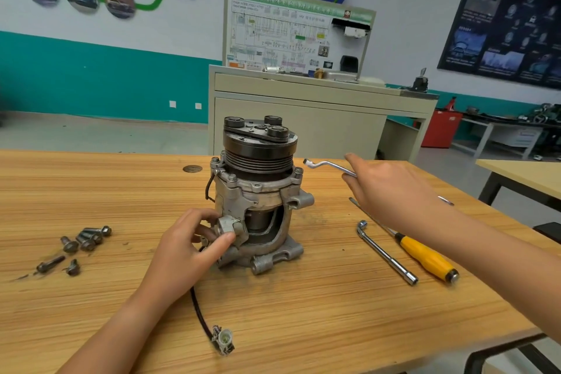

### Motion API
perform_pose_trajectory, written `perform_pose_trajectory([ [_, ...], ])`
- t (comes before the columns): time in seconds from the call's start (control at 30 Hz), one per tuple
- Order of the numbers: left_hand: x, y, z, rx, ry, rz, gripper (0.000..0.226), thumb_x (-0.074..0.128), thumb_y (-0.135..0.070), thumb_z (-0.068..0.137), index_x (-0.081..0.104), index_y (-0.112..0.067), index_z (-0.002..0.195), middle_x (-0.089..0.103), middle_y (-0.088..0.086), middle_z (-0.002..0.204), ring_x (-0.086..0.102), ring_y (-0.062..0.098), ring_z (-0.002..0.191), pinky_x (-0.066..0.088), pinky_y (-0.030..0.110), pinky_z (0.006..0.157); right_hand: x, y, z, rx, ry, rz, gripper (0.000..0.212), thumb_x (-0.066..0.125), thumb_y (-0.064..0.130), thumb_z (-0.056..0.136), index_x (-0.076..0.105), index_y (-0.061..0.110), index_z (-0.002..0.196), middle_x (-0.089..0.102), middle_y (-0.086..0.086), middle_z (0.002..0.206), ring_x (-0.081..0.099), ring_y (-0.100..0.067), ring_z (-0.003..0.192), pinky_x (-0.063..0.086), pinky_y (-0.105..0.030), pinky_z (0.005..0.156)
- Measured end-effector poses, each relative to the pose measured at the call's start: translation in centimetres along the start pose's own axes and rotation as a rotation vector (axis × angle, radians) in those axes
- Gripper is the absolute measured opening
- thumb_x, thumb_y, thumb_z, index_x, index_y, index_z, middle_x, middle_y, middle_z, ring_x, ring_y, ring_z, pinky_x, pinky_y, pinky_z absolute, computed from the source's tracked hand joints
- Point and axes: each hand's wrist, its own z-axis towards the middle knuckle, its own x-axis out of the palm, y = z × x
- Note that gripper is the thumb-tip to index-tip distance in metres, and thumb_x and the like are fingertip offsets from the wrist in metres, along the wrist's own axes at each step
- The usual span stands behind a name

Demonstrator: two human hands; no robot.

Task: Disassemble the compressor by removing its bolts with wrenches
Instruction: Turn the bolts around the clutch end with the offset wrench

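Note:
The grey metal compressor (pixel 258 191) stands upright on the wooden table (pixel 303 313), its black pulley on top. Bolts still sit in its upper flange, one at the right corner (pixel 298 171). My left hand (pixel 188 249) grips a lug on the compressor's lower left side, thumb pressed against it. My right hand (pixel 391 194) holds an offset ring wrench (pixel 326 164) in the air to the right of the pulley; its ring end points toward the compressor, a short gap away from the right flange bolt.
Several loose bolts (pixel 82 243) lie on the table at left. An L-shaped socket wrench (pixel 385 252) and a yellow-handled screwdriver (pixel 425 255) lie at right. The compressor's black cable ends in a white connector (pixel 224 340) near the front edge. A cabinet stands behind the table.

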Motion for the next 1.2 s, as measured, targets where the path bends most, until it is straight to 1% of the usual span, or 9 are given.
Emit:
perform_pose_trajectory([
  [0.13, 0.0, -0.1, 0.0, -0.002, 0.001, -0.002, 0.029, 0.074, -0.018, 0.078, 0.056, -0.033, 0.094, 0.061, -0.009, 0.095, 0.060, -0.003, 0.081, 0.047, 0.021, 0.071, -0.2, 1.2, 0.5, -0.030, 0.093, -0.050, 0.013, 0.037, 0.019, 0.099, 0.048, 0.015, 0.103, 0.036, 0.005, 0.060, 0.038, -0.012, 0.053, 0.029, -0.024, 0.043],
  [0.33, 0.0, 0.0, 0.0, -0.004, 0.003, -0.005, 0.029, 0.073, -0.018, 0.078, 0.056, -0.033, 0.095, 0.061, -0.010, 0.096, 0.060, -0.004, 0.081, 0.047, 0.021, 0.071, -2.6, 4.1, 0.1, -0.098, 0.228, -0.245, 0.025, 0.041, -0.003, 0.090, 0.045, 0.000, 0.115, 0.025, -0.002, 0.059, 0.030, -0.017, 0.049, 0.020, -0.026, 0.038],
  [0.5, 0.0, -0.1, 0.0, -0.004, 0.006, 0.005, 0.030, 0.073, -0.017, 0.078, 0.055, -0.034, 0.095, 0.061, -0.009, 0.095, 0.060, -0.002, 0.080, 0.048, 0.023, 0.072, -3.7, 4.1, 0.6, -0.172, 0.287, -0.302, 0.020, 0.043, 0.002, 0.093, 0.048, 0.002, 0.112, 0.025, -0.002, 0.064, 0.036, -0.018, 0.055, 0.034, -0.027, 0.045],
  [0.67, 0.0, -0.2, 0.0, -0.011, 0.011, 0.000, 0.031, 0.073, -0.018, 0.078, 0.054, -0.036, 0.095, 0.061, -0.010, 0.096, 0.060, -0.003, 0.081, 0.045, 0.018, 0.071, -2.6, 2.1, 1.8, -0.184, 0.283, -0.328, 0.008, 0.039, 0.002, 0.092, 0.037, 0.009, 0.089, 0.033, -0.001, 0.059, 0.032, -0.015, 0.046, 0.026, -0.026, 0.039],
  [0.77, 0.1, -0.1, -0.1, -0.025, 0.020, -0.009, 0.028, 0.072, -0.018, 0.079, 0.056, -0.031, 0.098, 0.060, -0.010, 0.098, 0.060, -0.002, 0.081, 0.048, 0.021, 0.074, -1.3, 0.5, 4.1, -0.238, 0.276, -0.377, 0.010, 0.041, 0.001, 0.091, 0.036, 0.010, 0.089, 0.034, 0.000, 0.059, 0.033, -0.014, 0.047, 0.033, -0.027, 0.045],
  [0.9, 0.0, 0.0, -0.1, -0.022, 0.021, -0.008, 0.028, 0.072, -0.017, 0.079, 0.056, -0.033, 0.096, 0.061, -0.009, 0.099, 0.061, -0.001, 0.081, 0.048, 0.021, 0.074, 0.5, 0.3, 7.6, -0.288, 0.129, -0.223, 0.021, 0.044, -0.002, 0.089, 0.048, 0.004, 0.109, 0.057, -0.005, 0.084, 0.055, -0.022, 0.076, 0.042, -0.031, 0.072],
  [0.97, 0.1, 0.0, -0.2, -0.021, 0.013, -0.011, 0.029, 0.072, -0.016, 0.079, 0.055, -0.034, 0.095, 0.061, -0.009, 0.099, 0.061, 0.000, 0.080, 0.048, 0.019, 0.072, 1.9, 1.1, 8.7, -0.398, -0.090, -0.173, 0.028, 0.053, -0.013, 0.079, 0.057, -0.003, 0.104, 0.065, -0.015, 0.091, 0.062, -0.028, 0.084, 0.044, -0.040, 0.091],
  [1.07, 0.2, -0.1, -0.3, -0.020, 0.008, -0.008, 0.032, 0.071, -0.017, 0.079, 0.053, -0.037, 0.096, 0.060, -0.010, 0.099, 0.061, 0.002, 0.079, 0.047, 0.013, 0.070, 3.1, 1.7, 9.1, -0.373, -0.376, 0.007, 0.029, 0.068, -0.024, 0.054, 0.066, -0.009, 0.079, 0.068, -0.021, 0.073, 0.067, -0.029, 0.063, 0.052, -0.053, 0.076],
  [1.2, 0.3, 0.0, -0.4, -0.021, 0.000, -0.004, 0.032, 0.070, -0.019, 0.080, 0.052, -0.040, 0.098, 0.059, -0.011, 0.099, 0.060, -0.001, 0.080, 0.045, 0.008, 0.068, 2.4, 1.0, 7.9, -0.088, -0.454, 0.346, 0.027, 0.059, -0.005, 0.084, 0.060, -0.008, 0.111, 0.065, -0.018, 0.069, 0.059, -0.029, 0.056, 0.050, -0.039, 0.058],
])
